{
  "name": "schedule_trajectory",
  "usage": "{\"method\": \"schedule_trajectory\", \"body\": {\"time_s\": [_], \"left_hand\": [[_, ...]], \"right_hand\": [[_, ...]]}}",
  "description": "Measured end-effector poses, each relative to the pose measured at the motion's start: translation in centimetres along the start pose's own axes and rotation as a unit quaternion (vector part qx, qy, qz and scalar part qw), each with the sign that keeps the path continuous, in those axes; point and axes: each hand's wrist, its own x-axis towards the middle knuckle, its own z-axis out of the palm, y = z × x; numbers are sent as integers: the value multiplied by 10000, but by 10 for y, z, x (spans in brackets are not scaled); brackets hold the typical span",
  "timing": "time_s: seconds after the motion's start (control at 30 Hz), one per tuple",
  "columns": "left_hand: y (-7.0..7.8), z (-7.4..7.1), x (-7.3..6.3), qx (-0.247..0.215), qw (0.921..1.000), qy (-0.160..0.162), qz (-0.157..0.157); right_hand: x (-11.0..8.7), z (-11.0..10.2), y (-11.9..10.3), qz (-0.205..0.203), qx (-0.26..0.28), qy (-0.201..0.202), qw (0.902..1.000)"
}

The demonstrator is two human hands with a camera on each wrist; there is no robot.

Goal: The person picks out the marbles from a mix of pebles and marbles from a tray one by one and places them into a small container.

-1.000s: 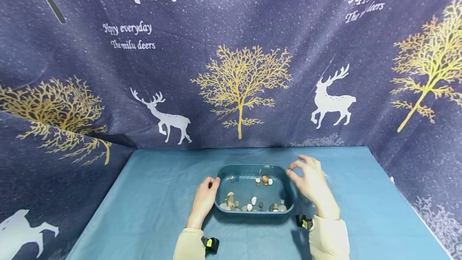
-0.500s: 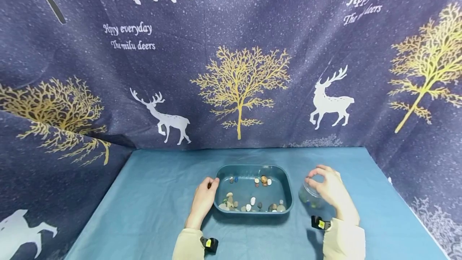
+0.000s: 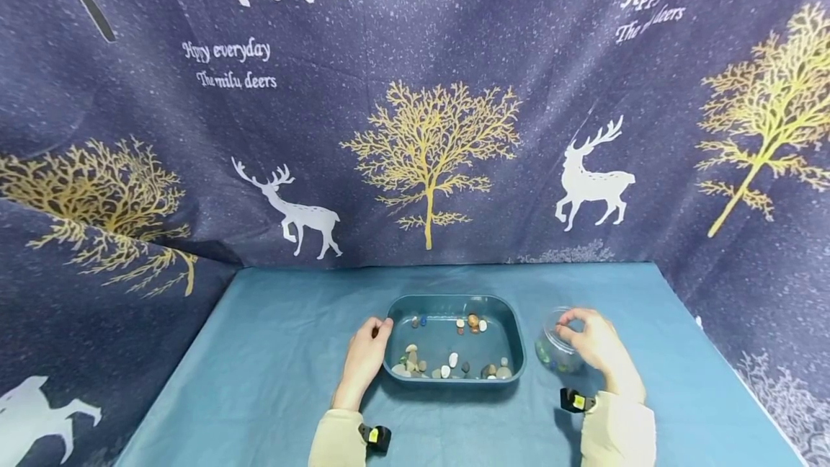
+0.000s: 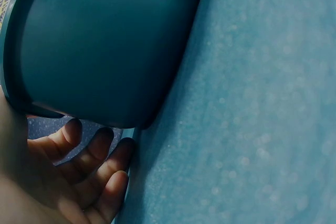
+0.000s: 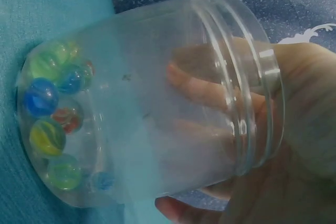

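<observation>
My left hand (image 3: 367,353) holds the left end of a dark teal tray (image 3: 454,385), its thumb at the rim; several of its fingers (image 4: 92,156) curl loosely below the rim in the left wrist view. Pebbles (image 3: 413,359) lie in the tray. To its right stands a clear plastic jar (image 3: 551,341) with several glass marbles (image 5: 42,97) at its bottom. My right hand (image 3: 593,341) is at the jar's mouth, thumb and index tips close together. Through the clear wall I see a fingertip (image 5: 176,73); whether something small is pinched there cannot be made out.
A blue cloth (image 3: 279,352) covers the table. Behind and at the sides hangs a dark blue curtain (image 3: 402,34) printed with deer and trees. Black wrist cameras (image 3: 573,401) are strapped to both forearms.
My right hand has moved right from the tray's right rim to above the jar, then lowered into its mouth. The left hand keeps its hold on the tray.
</observation>
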Motion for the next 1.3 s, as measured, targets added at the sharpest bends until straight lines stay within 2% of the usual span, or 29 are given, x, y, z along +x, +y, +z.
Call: {"method": "schedule_trajectory", "body": {"time_s": [0.3,0.47,0.67,0.87,1.03,1.17,1.3], "left_hand": [[0,1,1,6,10000,37,46],[-1,1,1,5,10000,52,52],[0,0,1,-21,10000,35,-20],[0,1,2,-6,10000,59,31],[0,1,2,-2,10000,61,16],[0,0,2,11,10000,73,14],[1,0,1,3,10000,56,3]], "right_hand": [[3,1,4,231,22,-210,9995],[2,-1,4,215,42,-247,9995],[-2,-8,-2,40,59,92,9999],[-3,-16,-29,-444,78,567,9974],[1,-6,-57,-1065,115,869,9904],[6,10,-81,-1431,164,799,9863],[7,28,-111,-1797,201,525,9821]]}}
